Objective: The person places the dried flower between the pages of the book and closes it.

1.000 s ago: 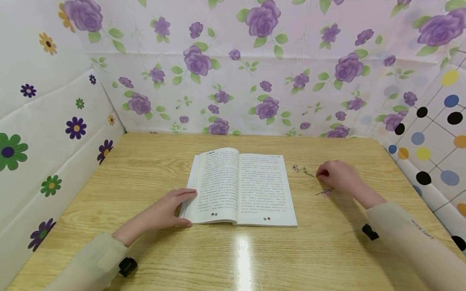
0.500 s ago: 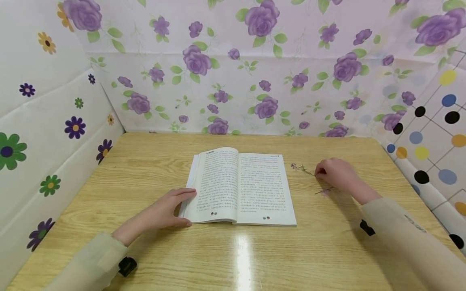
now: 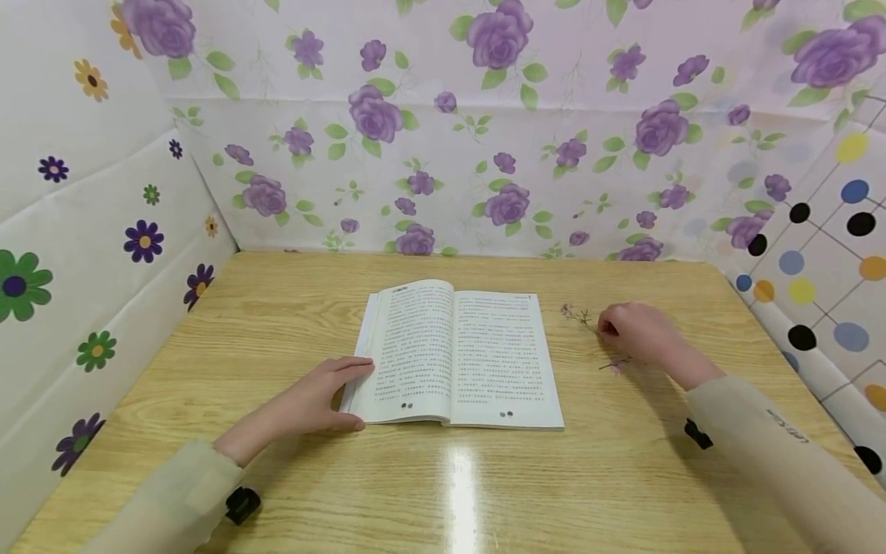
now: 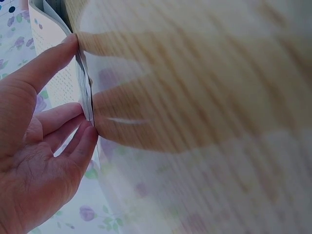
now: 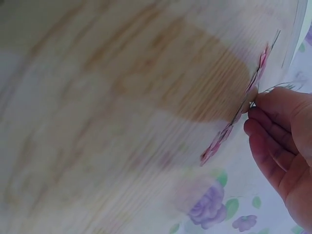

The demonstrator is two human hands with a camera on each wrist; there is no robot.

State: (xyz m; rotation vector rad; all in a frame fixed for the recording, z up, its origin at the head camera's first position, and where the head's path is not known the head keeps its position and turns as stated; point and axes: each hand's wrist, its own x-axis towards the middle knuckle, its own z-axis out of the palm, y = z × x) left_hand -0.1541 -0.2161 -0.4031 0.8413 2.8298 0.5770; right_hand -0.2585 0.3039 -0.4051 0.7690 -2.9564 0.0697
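Note:
An open book [image 3: 498, 362] with printed pages lies on the table. My left hand [image 3: 318, 400] rests at its lower left corner, fingers over the left edge and thumb at the bottom edge. In the left wrist view, the thumb and fingertips of that hand [image 4: 44, 136] touch the book's page edges [image 4: 84, 83]. To the right of the book, my right hand [image 3: 640, 335] pinches the stem of a thin flower sprig [image 3: 576, 314], its small purplish head pointing left. Below that hand, a second pink flower [image 3: 616, 367] lies on the table; it appears flat in the right wrist view [image 5: 219, 141].
The wooden table [image 3: 429, 492] has a bright reflection near the front. Flower-printed cloth [image 3: 443, 177] stands behind it, with patterned panels at both sides. A black device [image 3: 242, 505] shows under the left sleeve and another [image 3: 697, 433] under the right.
The head of the pinched sprig has shifted slightly up and to the right, swinging near the right hand's fingertips. The left hand and the book stay in place.

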